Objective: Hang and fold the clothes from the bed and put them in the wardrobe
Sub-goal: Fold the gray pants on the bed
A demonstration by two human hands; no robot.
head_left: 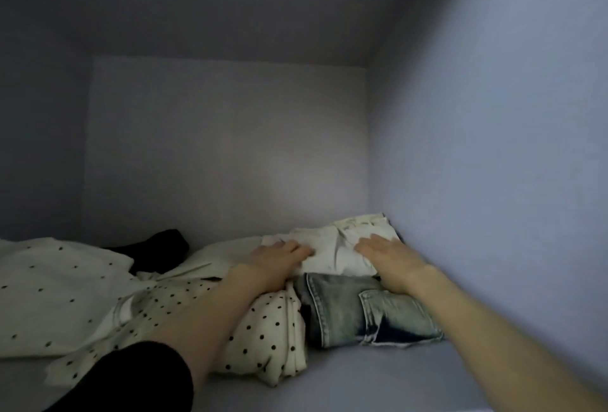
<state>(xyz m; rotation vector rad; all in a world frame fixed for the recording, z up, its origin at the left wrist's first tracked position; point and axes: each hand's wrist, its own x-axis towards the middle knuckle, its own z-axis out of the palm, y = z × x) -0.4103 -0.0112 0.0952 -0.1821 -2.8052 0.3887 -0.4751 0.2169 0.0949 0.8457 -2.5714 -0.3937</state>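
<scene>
While flat, left hand (279,255), right hand (388,258) press white garment (335,247).

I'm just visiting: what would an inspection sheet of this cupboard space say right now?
Surface: pale wardrobe shelf, bare at the front right.
Job's things: folded white garment on top of folded jeans, against the right wall.
Clutter: polka-dot garment lying loose on the left; dark garment behind it.
Hands: left hand and right hand both flat on the white garment.
Cables: nothing seen.
Surroundings: plain back wall, dim light.
</scene>
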